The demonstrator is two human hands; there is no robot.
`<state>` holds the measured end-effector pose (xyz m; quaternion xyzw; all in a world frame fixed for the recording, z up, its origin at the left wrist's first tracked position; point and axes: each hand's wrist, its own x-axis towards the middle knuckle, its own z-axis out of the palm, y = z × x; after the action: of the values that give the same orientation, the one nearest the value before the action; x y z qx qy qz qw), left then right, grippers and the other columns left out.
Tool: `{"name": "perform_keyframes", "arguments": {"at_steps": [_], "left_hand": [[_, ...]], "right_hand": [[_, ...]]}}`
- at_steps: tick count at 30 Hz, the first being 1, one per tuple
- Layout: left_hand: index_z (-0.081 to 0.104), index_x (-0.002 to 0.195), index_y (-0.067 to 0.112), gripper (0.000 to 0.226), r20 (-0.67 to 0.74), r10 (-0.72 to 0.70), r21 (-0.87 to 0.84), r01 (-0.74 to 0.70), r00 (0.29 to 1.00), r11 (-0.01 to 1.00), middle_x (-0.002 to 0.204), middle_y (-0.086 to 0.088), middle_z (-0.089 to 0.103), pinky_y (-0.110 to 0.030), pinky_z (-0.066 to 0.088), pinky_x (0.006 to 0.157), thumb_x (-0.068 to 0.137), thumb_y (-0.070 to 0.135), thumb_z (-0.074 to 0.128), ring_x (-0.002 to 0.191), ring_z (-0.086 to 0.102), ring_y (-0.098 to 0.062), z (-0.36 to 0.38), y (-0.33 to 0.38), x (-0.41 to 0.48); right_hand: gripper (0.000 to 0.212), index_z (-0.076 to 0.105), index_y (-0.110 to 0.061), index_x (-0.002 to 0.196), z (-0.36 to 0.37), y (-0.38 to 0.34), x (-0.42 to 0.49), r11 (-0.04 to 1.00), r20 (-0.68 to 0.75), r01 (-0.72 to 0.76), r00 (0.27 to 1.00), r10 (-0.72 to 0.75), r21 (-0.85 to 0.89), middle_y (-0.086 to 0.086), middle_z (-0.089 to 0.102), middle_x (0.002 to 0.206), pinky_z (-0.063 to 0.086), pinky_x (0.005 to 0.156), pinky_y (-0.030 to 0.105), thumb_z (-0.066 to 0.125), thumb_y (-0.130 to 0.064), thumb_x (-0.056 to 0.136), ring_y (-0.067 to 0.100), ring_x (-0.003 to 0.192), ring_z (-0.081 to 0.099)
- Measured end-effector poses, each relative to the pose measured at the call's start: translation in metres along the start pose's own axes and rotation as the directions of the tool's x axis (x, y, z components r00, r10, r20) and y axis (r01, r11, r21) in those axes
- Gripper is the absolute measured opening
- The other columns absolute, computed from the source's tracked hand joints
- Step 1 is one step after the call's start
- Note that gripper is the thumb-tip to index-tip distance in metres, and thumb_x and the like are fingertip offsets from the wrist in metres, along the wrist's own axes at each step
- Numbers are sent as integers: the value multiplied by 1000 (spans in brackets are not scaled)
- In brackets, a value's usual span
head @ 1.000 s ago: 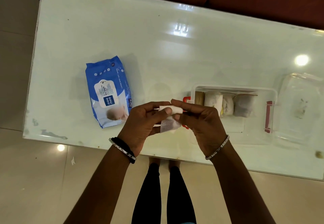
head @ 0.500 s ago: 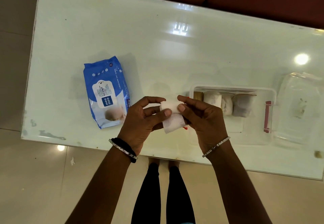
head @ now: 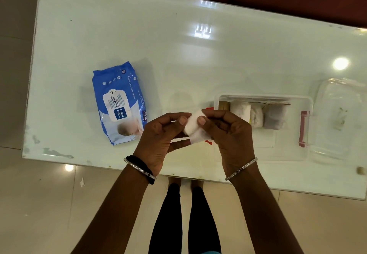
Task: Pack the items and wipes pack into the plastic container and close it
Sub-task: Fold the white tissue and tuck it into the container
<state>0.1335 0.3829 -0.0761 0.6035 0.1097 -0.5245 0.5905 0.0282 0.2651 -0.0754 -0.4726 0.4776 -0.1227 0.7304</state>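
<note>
While both hands, left hand and right hand, pinch the white gauze roll, it looks soft, light, best held mid-roll.

Clock directions are read from the left hand and right hand, whose fingers pinch a small white fabric roll over the near edge of the glossy white desk.

- **9 o'clock:** blue rectangular wet-wipes pack, lying flat, near.
- **3 o'clock:** clear rectangular plastic container, open-topped. White and grey rolled items line its far wall; its near half is bare.
- **Farther at 3 o'clock:** clear plastic lid, just beside the container.
- **10 to 2 o'clock:** open desk surface.
</note>
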Motion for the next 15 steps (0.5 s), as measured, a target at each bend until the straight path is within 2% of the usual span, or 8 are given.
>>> {"name": "perform_keyframes", "arguments": {"at_steps": [4,8,11,15], "left_hand": [[74,98,17,22,-27,8,0,-8,1000,1000,94,-5,77,-27,59,66,80,26,64,86,75,-22,-2,-3,-1],[75,91,20,25,-45,-10,-89,6,999,996,91,0,78,-25,59,64,73,33,66,85,75,-19,-4,-4,-1],[77,86,20,28,-39,-66,-200,57,997,978,92,-5,78,-28,60,65,66,39,70,86,75,-23,-6,-3,-1],[73,101,16,42,30,-100,-210,104,995,972,101,-11,76,-31,61,70,62,33,76,92,74,-27,-9,-3,-2]], "right_hand": [[13,76,-17,86,6,2,0,992,53,42,998,-36,-121,5,76,83,50,63,14,77,-7,77,5,75,70],[11,75,-16,83,9,5,2,996,-20,21,1000,-23,-82,0,74,78,48,57,13,78,-7,77,4,68,68],[11,75,-18,80,10,6,-1,1000,-94,8,996,-10,-21,0,76,78,50,58,15,78,-8,76,7,69,69],[12,73,-11,86,11,6,-2,1000,-156,1,988,3,21,11,75,84,50,57,18,77,-5,77,10,68,68]]}}
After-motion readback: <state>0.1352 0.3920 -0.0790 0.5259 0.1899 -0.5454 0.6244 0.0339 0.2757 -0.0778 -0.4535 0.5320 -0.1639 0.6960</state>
